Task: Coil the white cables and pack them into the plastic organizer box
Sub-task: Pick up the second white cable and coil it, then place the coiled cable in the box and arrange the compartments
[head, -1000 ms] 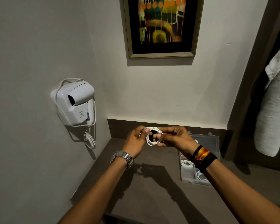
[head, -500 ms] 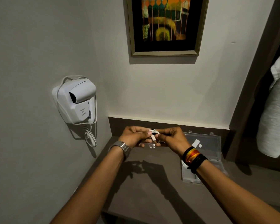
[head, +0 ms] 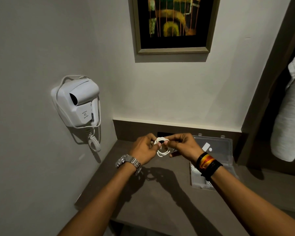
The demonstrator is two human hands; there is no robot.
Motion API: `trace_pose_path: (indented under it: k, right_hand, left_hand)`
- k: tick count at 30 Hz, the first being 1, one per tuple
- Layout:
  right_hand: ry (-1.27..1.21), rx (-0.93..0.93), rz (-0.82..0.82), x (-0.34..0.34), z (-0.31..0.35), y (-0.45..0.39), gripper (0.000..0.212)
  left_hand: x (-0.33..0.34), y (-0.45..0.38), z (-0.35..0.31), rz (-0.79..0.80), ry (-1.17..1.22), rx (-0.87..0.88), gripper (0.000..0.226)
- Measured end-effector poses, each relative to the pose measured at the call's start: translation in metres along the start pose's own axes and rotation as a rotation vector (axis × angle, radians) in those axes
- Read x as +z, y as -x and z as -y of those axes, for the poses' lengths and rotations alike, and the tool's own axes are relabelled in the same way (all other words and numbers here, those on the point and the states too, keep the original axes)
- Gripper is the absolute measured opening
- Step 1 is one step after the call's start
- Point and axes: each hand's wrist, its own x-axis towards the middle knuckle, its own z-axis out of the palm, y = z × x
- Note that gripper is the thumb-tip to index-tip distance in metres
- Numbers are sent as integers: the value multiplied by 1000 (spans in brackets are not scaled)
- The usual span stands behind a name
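A thin white cable [head: 162,153], wound into a small coil of several loops, hangs in the air above the brown shelf. My left hand [head: 143,149] pinches its left side and my right hand [head: 184,146] pinches its top right, the fingertips almost touching. The clear plastic organizer box [head: 226,150] lies open on the shelf to the right, its lid leaning against the back wall. My right wrist hides much of the box's tray, where a bit of white cable [head: 192,168] shows.
A white wall-mounted hair dryer [head: 78,103] with a curly cord hangs on the left wall. A framed picture [head: 174,24] hangs above. A white towel [head: 291,120] hangs at the right. The brown shelf [head: 160,201] ends at a front edge below my forearms.
The coil was open as a ring a second ago, then squeezed between both hands, and now hangs as loops below my fingertips. The view has tilted slightly.
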Motion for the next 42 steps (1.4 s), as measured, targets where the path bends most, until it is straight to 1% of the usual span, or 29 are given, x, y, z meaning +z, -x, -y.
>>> trace_pose_path:
  k: [2,3,5,7,9,13,15,17,21,23,26,28,32,35,37,39,42]
  right_hand:
    - [-17,13,-21,-2,-6,1,17]
    - [-41,25,-34,-5,-9,2,14]
    - [-102,49,-68,-13,-16,2,12]
    - [-161,81,-94,-24,-24,3,19]
    - [-193,112,-80,-35,-32,4,26]
    - [-165,147,35,-59,-55,4,33]
    - [-135,167,21,-73,-69,2,34]
    - [-73,196,-39,-86,-83,1,33]
    - [88,258,-148,-110,-110,-7,29]
    - [131,300,-189,-123,-121,-12,26]
    - [234,361,-238,-141,-140,-20,20]
    - [300,395,-258,-150,-154,-23,16]
    - [384,455,-252,-162,-182,-31,17]
    - [448,479,-254,-164,-196,-34,20]
    - [510,466,-241,-162,-202,-32,22]
    - [580,401,-230,-161,-207,-30,19]
    - [751,281,-148,-159,-210,-28,8]
  left_hand:
    - [10,0,3,-41,16,14,13]
    - [14,0,4,-29,73,18,13]
    - [22,-3,6,72,297,2,13]
    - [30,-5,8,163,476,-35,17]
    - [40,-6,9,166,510,-64,19]
    - [69,-9,10,168,542,-130,23]
    - [89,-11,11,183,525,-150,31]
    - [110,-13,10,188,477,-154,41]
    - [151,-22,1,219,275,-52,54]
    - [171,-26,-3,228,203,-32,51]
    - [206,-32,-3,266,206,-67,41]
    - [226,-32,-1,292,194,-80,41]
    - [262,-33,4,364,118,-139,39]
    - [280,-27,12,392,-3,-197,41]
    - [288,-20,13,307,-46,-188,38]
    - [296,-18,14,227,-77,-136,30]
    - [299,-22,16,238,-153,-107,25]
